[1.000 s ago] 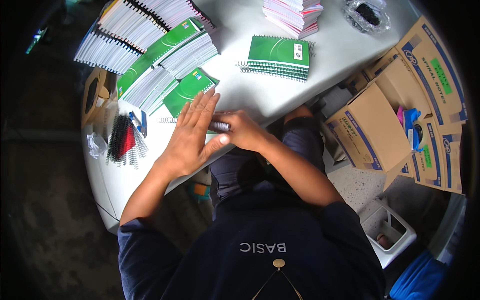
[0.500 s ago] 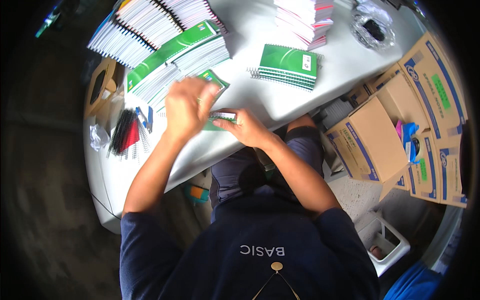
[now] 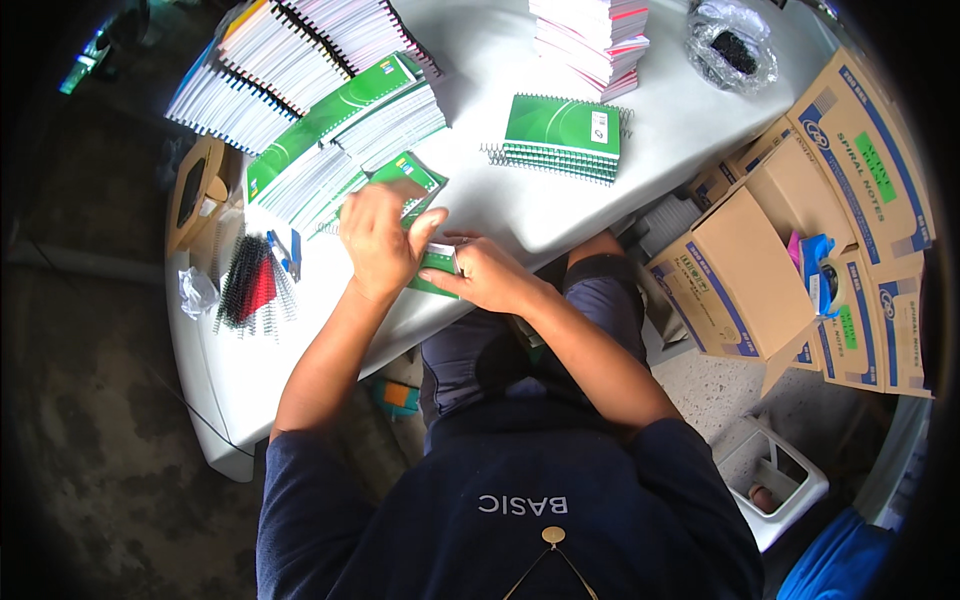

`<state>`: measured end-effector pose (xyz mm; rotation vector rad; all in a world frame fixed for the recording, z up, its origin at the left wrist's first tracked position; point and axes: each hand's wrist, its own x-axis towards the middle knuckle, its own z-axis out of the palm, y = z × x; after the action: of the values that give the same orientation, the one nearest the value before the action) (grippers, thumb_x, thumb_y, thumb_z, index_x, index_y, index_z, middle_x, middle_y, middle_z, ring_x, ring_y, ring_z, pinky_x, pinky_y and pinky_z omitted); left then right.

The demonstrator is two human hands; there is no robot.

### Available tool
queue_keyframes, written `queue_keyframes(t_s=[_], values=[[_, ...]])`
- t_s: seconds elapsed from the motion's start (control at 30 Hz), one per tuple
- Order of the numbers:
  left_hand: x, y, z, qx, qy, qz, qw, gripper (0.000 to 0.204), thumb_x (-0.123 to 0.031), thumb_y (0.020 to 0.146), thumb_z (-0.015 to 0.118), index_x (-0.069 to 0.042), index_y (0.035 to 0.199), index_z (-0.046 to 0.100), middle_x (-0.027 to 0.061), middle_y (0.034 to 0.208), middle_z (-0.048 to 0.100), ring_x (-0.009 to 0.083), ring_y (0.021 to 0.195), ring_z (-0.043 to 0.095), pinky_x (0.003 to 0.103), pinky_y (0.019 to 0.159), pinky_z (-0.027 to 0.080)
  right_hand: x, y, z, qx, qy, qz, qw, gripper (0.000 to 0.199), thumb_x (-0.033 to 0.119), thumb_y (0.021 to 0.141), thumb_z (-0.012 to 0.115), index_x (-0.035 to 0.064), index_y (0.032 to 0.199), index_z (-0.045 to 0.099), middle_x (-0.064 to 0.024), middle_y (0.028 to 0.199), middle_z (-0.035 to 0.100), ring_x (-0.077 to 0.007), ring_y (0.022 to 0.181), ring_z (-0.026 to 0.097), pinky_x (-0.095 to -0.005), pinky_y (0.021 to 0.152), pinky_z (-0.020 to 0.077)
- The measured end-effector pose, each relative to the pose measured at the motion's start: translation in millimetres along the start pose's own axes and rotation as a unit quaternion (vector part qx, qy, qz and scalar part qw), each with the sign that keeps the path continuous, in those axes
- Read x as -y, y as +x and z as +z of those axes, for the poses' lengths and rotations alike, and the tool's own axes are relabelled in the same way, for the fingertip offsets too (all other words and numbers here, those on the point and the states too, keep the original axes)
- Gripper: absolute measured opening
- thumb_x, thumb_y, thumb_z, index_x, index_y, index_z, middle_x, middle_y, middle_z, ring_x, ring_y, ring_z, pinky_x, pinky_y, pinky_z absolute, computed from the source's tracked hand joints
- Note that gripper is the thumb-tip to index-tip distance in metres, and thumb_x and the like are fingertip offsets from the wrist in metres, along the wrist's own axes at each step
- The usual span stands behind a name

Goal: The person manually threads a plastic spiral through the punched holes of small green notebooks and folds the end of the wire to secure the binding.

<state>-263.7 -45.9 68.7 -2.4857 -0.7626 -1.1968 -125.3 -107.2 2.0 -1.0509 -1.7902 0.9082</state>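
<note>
My right hand (image 3: 490,275) is closed on a small green-covered notebook (image 3: 436,282) at the table's near edge, the thumb lying across its cover. Just left of it, my left hand (image 3: 376,240) is raised, thumb spread apart from the bent fingers, whose tips are blurred. Nothing shows between them. Right behind the left hand lies a green notebook (image 3: 423,178). Beyond it, piled notebooks with a green cover (image 3: 335,112) on top lean in a fanned row. A neat stack of green spiral notebooks (image 3: 562,128) sits farther right.
Black and silver binding coils (image 3: 245,285) lie at the table's left beside crumpled plastic (image 3: 197,293) and a cardboard box (image 3: 200,185). Pink-edged paper stacks (image 3: 595,45) and a plastic-wrapped black coil (image 3: 733,52) stand at the back. Cardboard cartons (image 3: 735,280) crowd the right side.
My left hand has shifted slightly right and down, its thumb now spread wider from the fingers. My right hand keeps its grip on the notebook, slightly lower and to the left.
</note>
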Motion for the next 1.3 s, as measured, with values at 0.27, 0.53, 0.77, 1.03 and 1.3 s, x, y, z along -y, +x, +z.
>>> queue_keyframes(t_s=[0.27, 0.53, 0.77, 1.03, 1.3], values=[[9, -12, 3, -0.007, -0.119, 0.018, 0.993, 0.035, -0.04, 0.091, 0.052, -0.006, 0.088, 0.061, 0.0044, 0.065, 0.059, 0.0212, 0.053, 0.053, 0.033, 0.053, 0.042, -9, 3, 13, -0.05, -0.053, -0.056, 0.996, 0.028, 0.026, 0.087, 0.058, 0.006, 0.107, 0.063, -0.0123, 0.107, 0.064, -0.0301, 0.105, 0.057, -0.0407, 0.099, 0.0365], [-25, -38, -7, 0.087, -0.037, 0.05, 0.994, 0.095, -0.069, 0.082, 0.04, 0.005, 0.14, 0.022, 0.0295, 0.142, 0.024, 0.0484, 0.131, 0.023, 0.062, 0.104, 0.013, -7, -2, 11, -0.103, -0.058, -0.09, 0.989, 0.027, 0.021, 0.088, 0.056, 0.0088, 0.111, 0.062, -0.0092, 0.108, 0.064, -0.0252, 0.103, 0.059, -0.0412, 0.102, 0.0341], [-18, -38, -43, 0.249, 0.025, 0.018, 0.968, 0.053, -0.037, 0.083, 0.061, -0.008, 0.126, 0.05, 0.0122, 0.128, 0.048, 0.0274, 0.117, 0.046, 0.046, 0.098, 0.027, -13, 0, 8, -0.083, -0.041, -0.096, 0.991, 0.022, 0.019, 0.087, 0.058, 0.0081, 0.105, 0.065, -0.0081, 0.108, 0.064, -0.0244, 0.101, 0.059, -0.0417, 0.102, 0.0332], [-25, 28, -55, 0.304, -0.043, -0.002, 0.952, 0.027, -0.02, 0.073, 0.074, -0.011, 0.096, 0.063, 0.0021, 0.088, 0.062, 0.0219, 0.087, 0.057, 0.036, 0.085, 0.035, -14, 4, 8, -0.084, -0.024, -0.053, 0.995, 0.024, 0.023, 0.087, 0.058, 0.0048, 0.102, 0.064, -0.0123, 0.103, 0.065, -0.029, 0.099, 0.059, -0.0416, 0.102, 0.0331], [-24, 32, -52, 0.348, -0.039, 0.022, 0.936, 0.024, -0.021, 0.075, 0.072, -0.012, 0.095, 0.065, 0.0038, 0.081, 0.062, 0.0226, 0.084, 0.058, 0.037, 0.085, 0.034, -13, 2, 9, -0.076, -0.034, -0.067, 0.994, 0.027, 0.028, 0.088, 0.057, 0.0045, 0.1, 0.063, -0.0152, 0.091, 0.065, -0.0304, 0.092, 0.06, -0.0436, 0.102, 0.0339]])
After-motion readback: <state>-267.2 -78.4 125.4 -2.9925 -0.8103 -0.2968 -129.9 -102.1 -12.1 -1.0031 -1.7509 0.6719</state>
